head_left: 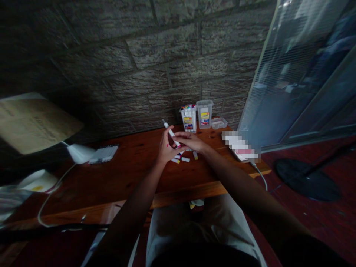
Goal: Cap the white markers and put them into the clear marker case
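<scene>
Above the middle of the table, my left hand point(166, 147) holds a white marker point(170, 130) upright at a tilt, its pale tip end pointing up and away. Red ink spots show on the back of this hand. My right hand point(191, 141) closes its fingers on the marker's lower end, where a pink band shows. Under the hands lie several loose marker caps, among them a white one point(185, 160) and one with a yellow end point(195, 155); my hands partly cover the pile.
Behind the hands stand a clear box packed with markers point(189, 119), another clear box point(205, 115) and a clear lid point(219, 123). A blurred-out device point(241, 146) with a cable lies right. A lamp point(79, 153), a spiral notebook point(104, 154) and a white tub point(39, 181) are left.
</scene>
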Action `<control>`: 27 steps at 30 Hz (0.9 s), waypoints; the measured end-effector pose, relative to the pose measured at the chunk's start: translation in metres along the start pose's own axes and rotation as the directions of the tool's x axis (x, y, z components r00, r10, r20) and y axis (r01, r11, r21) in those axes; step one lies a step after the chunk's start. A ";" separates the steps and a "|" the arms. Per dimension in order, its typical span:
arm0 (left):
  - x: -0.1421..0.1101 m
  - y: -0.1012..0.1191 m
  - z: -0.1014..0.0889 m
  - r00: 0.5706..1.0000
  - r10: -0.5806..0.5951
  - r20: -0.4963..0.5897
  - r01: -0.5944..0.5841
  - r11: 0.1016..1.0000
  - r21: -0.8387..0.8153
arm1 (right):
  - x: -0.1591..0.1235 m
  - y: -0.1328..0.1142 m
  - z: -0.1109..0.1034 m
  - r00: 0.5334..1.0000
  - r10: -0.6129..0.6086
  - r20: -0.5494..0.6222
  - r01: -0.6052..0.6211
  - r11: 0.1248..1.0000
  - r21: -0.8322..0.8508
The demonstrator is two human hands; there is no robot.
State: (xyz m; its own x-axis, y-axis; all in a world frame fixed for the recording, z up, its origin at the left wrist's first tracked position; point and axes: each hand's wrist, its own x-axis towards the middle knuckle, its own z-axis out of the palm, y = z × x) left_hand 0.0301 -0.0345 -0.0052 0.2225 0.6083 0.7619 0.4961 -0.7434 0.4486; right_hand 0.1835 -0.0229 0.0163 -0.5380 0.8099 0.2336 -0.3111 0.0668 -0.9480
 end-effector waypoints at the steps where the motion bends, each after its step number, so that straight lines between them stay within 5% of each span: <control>1: 0.000 -0.001 0.000 1.000 -0.003 0.011 0.004 1.000 -0.029 | -0.001 -0.001 -0.002 0.999 -0.006 -0.037 0.005 1.000 -0.013; 6: 0.000 -0.005 0.000 0.987 -0.146 -0.067 0.130 0.972 -0.195 | 0.000 0.002 -0.010 0.993 -0.028 -0.117 0.014 0.993 -0.118; 10: 0.004 -0.006 0.001 0.924 -0.361 -0.128 0.272 0.853 -0.445 | 0.003 0.007 -0.011 0.997 -0.022 -0.079 0.007 0.984 -0.178; 13: 0.008 -0.009 0.003 0.848 -0.530 -0.024 0.386 0.647 -0.658 | 0.004 0.008 -0.010 0.997 -0.063 -0.033 0.055 0.980 -0.192; 17: 0.012 -0.013 0.001 0.790 -0.598 0.135 0.451 0.419 -0.788 | 0.004 0.008 -0.009 0.995 -0.101 -0.004 0.099 0.979 -0.180; 24: 0.015 -0.015 -0.013 0.669 -0.732 0.128 0.438 0.250 -0.864 | 0.003 0.006 -0.011 0.981 -0.051 -0.185 0.026 0.990 -0.139; 27: 0.015 -0.014 -0.014 0.651 -0.740 0.170 0.442 0.187 -0.877 | 0.004 0.004 -0.013 0.957 -0.035 -0.288 0.009 0.996 -0.091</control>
State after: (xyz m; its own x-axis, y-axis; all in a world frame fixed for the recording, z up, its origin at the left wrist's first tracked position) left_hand 0.0144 -0.0186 0.0067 -0.0792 0.9933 0.0842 -0.5454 -0.1139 0.8304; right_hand 0.1900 -0.0119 0.0110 -0.2790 0.9404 0.1942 -0.2433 0.1264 -0.9617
